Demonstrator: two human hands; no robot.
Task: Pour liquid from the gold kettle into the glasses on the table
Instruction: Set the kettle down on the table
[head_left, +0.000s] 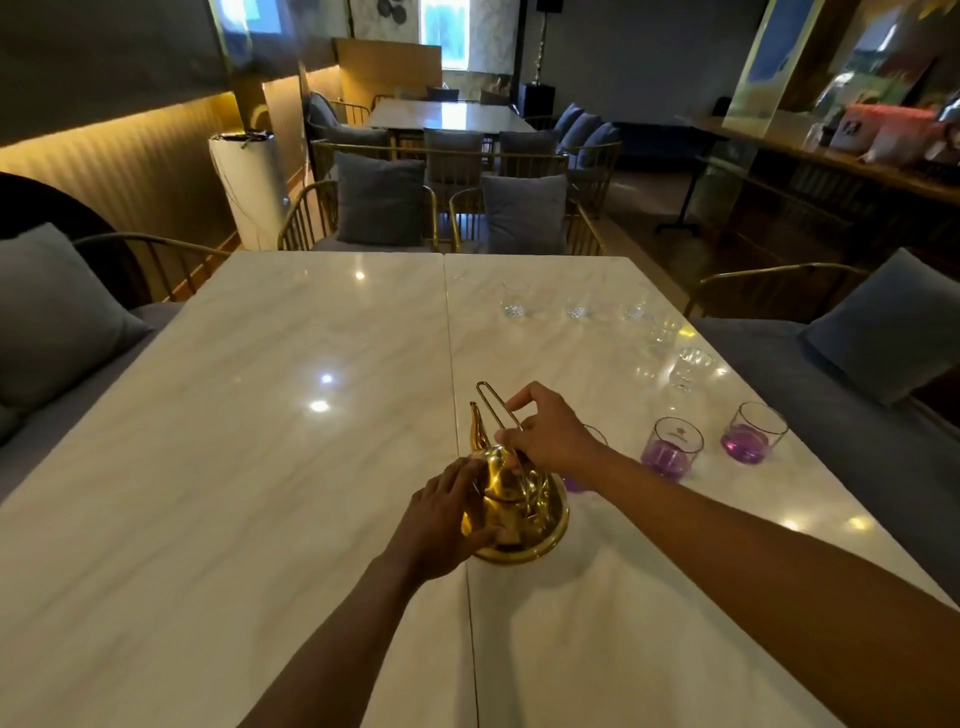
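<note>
The gold kettle (524, 512) stands on the marble table (260, 415), its spout pointing away. My right hand (548, 431) grips its thin wire handle from the right. My left hand (447, 519) rests against the kettle's left side, fingers spread over the body. Two glasses with purple liquid stand to the right: one (670, 449) nearer, another (753, 432) by the table edge. A third purple glass (576, 480) is mostly hidden behind my right wrist. Several clear glasses, such as one (514, 301) at the far side and one (688, 366) on the right, curve along the table.
Gold-framed chairs with grey cushions (382, 205) line the table's far side. Grey sofas with cushions flank it on the left (52, 322) and right (883, 322). Another dining table (452, 114) stands further back.
</note>
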